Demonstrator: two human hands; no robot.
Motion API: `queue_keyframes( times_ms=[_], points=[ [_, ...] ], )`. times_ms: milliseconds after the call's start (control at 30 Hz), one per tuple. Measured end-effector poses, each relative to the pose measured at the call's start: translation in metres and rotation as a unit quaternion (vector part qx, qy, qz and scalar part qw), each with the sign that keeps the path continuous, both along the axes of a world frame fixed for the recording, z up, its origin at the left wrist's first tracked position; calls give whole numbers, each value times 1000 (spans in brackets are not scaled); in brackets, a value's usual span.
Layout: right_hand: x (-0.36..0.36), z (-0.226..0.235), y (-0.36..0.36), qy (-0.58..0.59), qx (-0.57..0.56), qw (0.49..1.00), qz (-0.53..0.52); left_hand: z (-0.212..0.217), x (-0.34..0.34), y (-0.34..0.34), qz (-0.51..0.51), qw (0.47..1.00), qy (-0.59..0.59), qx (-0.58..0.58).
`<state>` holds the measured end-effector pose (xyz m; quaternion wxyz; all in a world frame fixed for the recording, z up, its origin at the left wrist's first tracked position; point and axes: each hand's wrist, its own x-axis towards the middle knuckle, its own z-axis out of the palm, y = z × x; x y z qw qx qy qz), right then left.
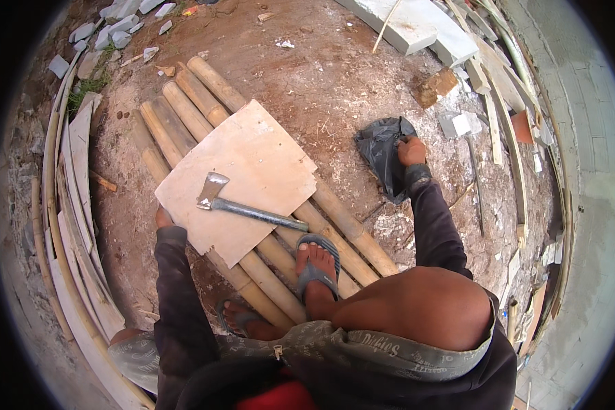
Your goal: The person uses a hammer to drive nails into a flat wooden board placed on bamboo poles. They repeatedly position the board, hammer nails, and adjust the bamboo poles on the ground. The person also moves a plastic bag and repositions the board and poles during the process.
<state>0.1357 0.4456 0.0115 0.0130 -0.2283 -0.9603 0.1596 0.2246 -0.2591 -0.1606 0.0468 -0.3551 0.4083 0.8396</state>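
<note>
My left hand [163,218] is at the lower left edge of a pale, flat board [260,154]; its fingers are mostly hidden under the board. A hatchet [253,211] with a worn steel head and a dark handle lies on top of this board. Beneath the board several bamboo poles [342,215] lie side by side on the ground. To the right, my right hand [412,152] is closed on a crumpled black plastic bag [385,147], which hangs or rests just above the dirt. One of my sandalled feet [317,268] stands on the poles, touching close to the hatchet's handle end.
White blocks [417,31] and wood strips [497,130] are piled at the right, before a grey block wall [598,137]. Bent bamboo and planks [82,205] line the left side. White rubble [119,27] lies at the far left. A brown block [436,87] sits on the reddish dirt.
</note>
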Motion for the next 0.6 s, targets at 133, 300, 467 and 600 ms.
queue_keyframes(
  times_ms=[133,300,467,600],
  points=[
    [9,-37,16,-32,63,997,-31,-6,0,-9,30,997,-45,-61],
    [13,-30,31,-87,7,996,29,41,-7,-8,26,879,-187,-439],
    [22,-23,40,-58,-37,995,70,134,-41,46,143,858,-18,-493],
    [25,-33,48,-69,13,993,91,180,-55,141,60,842,108,-525]
  ],
)
